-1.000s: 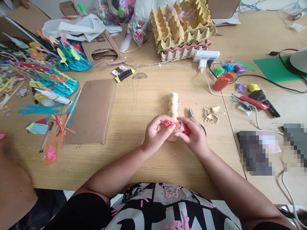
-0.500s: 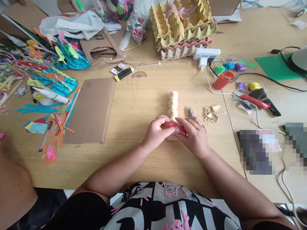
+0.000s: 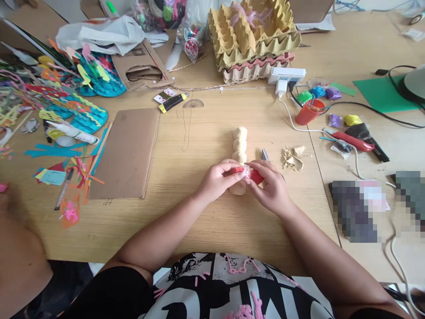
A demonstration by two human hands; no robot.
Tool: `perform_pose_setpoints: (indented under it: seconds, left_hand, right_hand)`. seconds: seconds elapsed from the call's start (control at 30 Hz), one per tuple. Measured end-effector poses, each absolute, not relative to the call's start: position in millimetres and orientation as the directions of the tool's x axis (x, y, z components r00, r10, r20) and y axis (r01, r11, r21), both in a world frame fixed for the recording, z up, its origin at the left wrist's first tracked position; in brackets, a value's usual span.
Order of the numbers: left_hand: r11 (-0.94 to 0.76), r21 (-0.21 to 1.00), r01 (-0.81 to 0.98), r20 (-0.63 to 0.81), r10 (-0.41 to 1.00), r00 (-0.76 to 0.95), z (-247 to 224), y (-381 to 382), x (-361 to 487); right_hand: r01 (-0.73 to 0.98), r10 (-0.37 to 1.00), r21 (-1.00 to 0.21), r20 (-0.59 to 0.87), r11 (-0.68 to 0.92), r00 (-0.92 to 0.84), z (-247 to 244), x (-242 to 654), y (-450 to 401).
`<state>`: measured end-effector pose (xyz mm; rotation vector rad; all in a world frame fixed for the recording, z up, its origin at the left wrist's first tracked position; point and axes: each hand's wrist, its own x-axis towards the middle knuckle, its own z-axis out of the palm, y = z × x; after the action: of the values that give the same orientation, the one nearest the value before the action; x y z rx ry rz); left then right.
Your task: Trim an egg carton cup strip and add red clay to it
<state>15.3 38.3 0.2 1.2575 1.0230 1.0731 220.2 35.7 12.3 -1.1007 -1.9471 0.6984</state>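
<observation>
Between my two hands is a small clear plastic packet of red modelling clay point(image 3: 256, 177). My left hand point(image 3: 214, 180) pinches its left end, where a bit of red shows at the fingertips. On the other end, the thumb and fingers of my right hand point(image 3: 271, 186) are closed. Under the hands lies a pale, bumpy strip of egg carton point(image 3: 239, 145); the hands hide its middle, and its near end shows below them. A grey metal blade point(image 3: 264, 154) sticks out beyond my right hand, which hides the rest of that tool.
Torn carton scraps point(image 3: 292, 158) lie right of the blade. Further right are a red cup point(image 3: 310, 111), clay packets and a white cable. A cardboard sheet point(image 3: 124, 153) and paper strips lie left. Egg trays point(image 3: 254, 42) stand at the back; another person's arm point(image 3: 20, 235) is at far left.
My right fingers have shifted and opened out a little around the packet, so more of the red clay shows. The near end of the carton strip is more visible below my hands.
</observation>
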Motion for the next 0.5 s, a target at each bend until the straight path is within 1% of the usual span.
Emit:
perform_pose_setpoints:
  seconds: [0.1, 0.2, 0.27, 0.37, 0.43, 0.5]
  left_hand:
    - [0.016, 0.998, -0.062, -0.001, 0.969, 0.247, -1.5, 41.7, 12.3]
    - [0.009, 1.0, -0.001, -0.008, 0.961, 0.275, -3.1, 43.7, 10.4]
    - [-0.021, 0.999, 0.039, 0.009, 0.957, 0.289, -3.9, 44.2, 9.6]
    - [-0.087, 0.995, 0.054, 0.067, 0.952, 0.297, -5.0, 44.9, 8.9]
    - [-0.123, 0.991, 0.06, 0.1, 0.95, 0.295, -5.7, 45.9, 8.2]
    - [-0.124, 0.991, 0.052, 0.102, 0.942, 0.32, -6.0, 47.2, 7.2]
  right_hand:
    - [0.396, 0.909, -0.832, 0.277, 0.389, -0.312, 10.1, 222.7, 41.0]
    - [0.354, 0.93, -0.891, 0.163, 0.283, -0.331, 10.0, 224.9, 43.3]
    - [0.349, 0.934, -0.909, 0.105, 0.229, -0.34, 11.5, 225.5, 42.8]
    - [0.337, 0.934, -0.922, 0.065, 0.191, -0.351, 14.1, 225.6, 41.8]
    - [0.305, 0.936, -0.942, 0.03, 0.144, -0.351, 14.7, 225.5, 42.3]
    - [0.251, 0.933, -0.966, -0.029, 0.066, -0.358, 14.3, 225.5, 43.6]
